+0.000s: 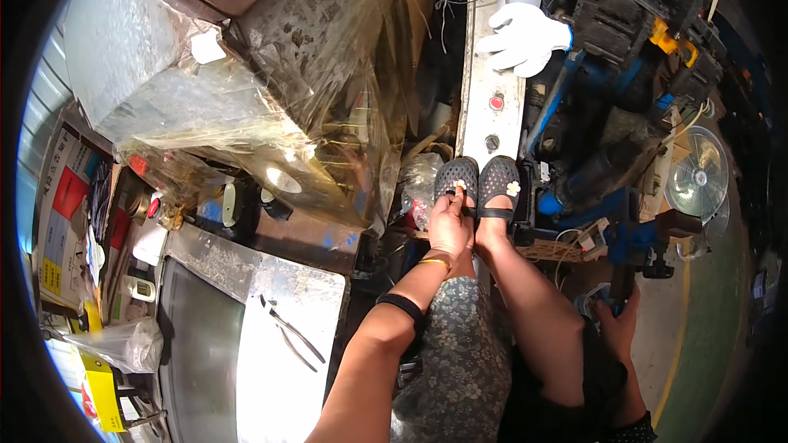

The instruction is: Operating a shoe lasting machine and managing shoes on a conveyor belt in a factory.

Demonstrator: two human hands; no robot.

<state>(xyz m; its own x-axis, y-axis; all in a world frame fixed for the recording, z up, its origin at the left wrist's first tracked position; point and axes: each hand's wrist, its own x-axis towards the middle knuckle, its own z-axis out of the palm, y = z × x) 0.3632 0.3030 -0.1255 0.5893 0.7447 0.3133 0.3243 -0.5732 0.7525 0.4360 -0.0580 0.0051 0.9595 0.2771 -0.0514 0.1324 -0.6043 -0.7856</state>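
My left hand [448,226] reaches down to my left foot, its fingers bent together against the top of the dark perforated clog [456,174] by a small flower charm. The exact grip is partly hidden by the fingers. The right clog [497,179], with a similar flower, stands beside it on a narrow pale metal beam [484,119]. Out to the right, my right hand [620,324] is closed around a dark upright post [625,283] of a blue machine frame.
White gloves [525,39] and a red button [497,102] are on the beam ahead. Dark machinery [611,12] fills the right, with a fan [698,174] beyond. Plastic-draped metal housing [271,107] stands left. Long-handled pliers [291,332] lie on a white-lit surface [279,394].
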